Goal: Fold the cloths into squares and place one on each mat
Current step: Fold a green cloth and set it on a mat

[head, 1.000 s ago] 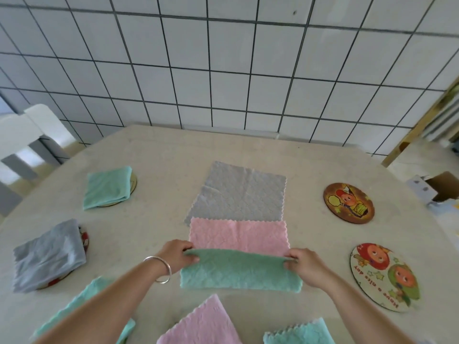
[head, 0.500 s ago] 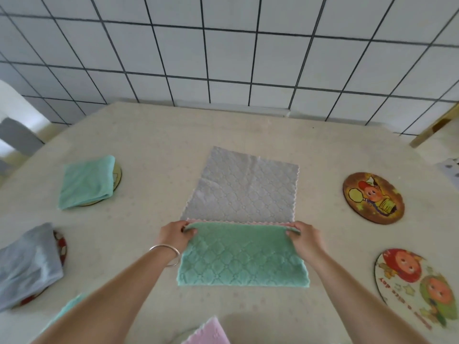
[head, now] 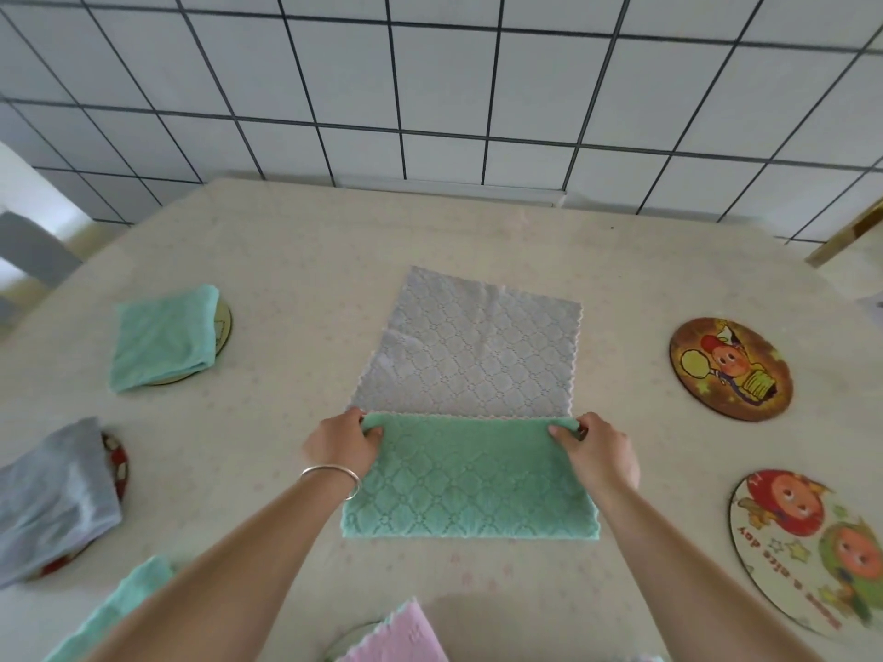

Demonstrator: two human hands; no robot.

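Observation:
A green cloth (head: 470, 484) lies folded in half at the table's middle, covering a pink cloth of which only a thin edge (head: 501, 416) shows. My left hand (head: 343, 444) pinches its far left corner. My right hand (head: 599, 451) pinches the far right corner. Beyond it a grey cloth (head: 470, 346) lies spread flat. On the left, a folded green cloth (head: 162, 337) covers a round mat (head: 223, 322), and a folded grey cloth (head: 50, 499) covers a red mat (head: 117, 463). Two bare cartoon mats sit on the right: a brown one (head: 730, 369) and a white one (head: 812, 547).
A pink cloth (head: 396, 635) on another mat lies at the near edge, and a green cloth (head: 114, 609) shows at the lower left under my arm. The tiled wall (head: 430, 88) backs the table. A chair (head: 28, 250) stands at the far left.
My hands carried the green cloth's near edge away from me and laid it on the far edge, folding it in half over the pink cloth. The camera tilted down and closer.

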